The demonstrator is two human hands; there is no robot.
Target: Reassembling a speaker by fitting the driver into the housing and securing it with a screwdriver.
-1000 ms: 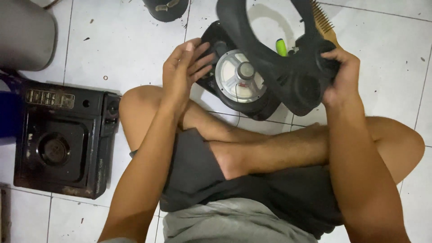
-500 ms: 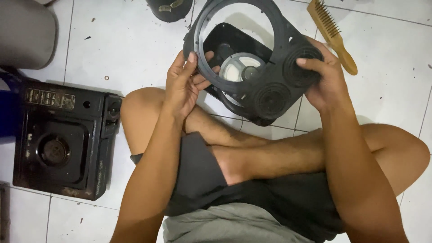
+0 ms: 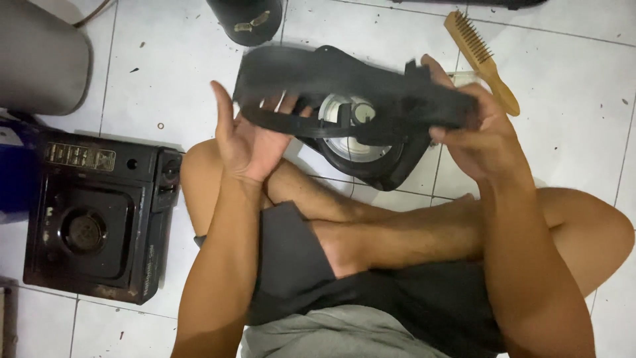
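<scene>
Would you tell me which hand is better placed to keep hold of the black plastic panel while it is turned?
Probably the right hand: it grips the black panel at its end, fingers wrapped around it. The left hand is open, only supporting the underside.

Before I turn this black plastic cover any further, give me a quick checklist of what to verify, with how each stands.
1. Right hand grips the black plastic cover at its end: ok.
2. Left hand supports the other end, palm open under it: ok.
3. Cover held clear of the round black housing on the floor: cannot tell, they overlap in view.
4. Wire brush lies apart from both hands: ok.
5. Portable gas stove sits apart, beside the left knee: ok.
</scene>
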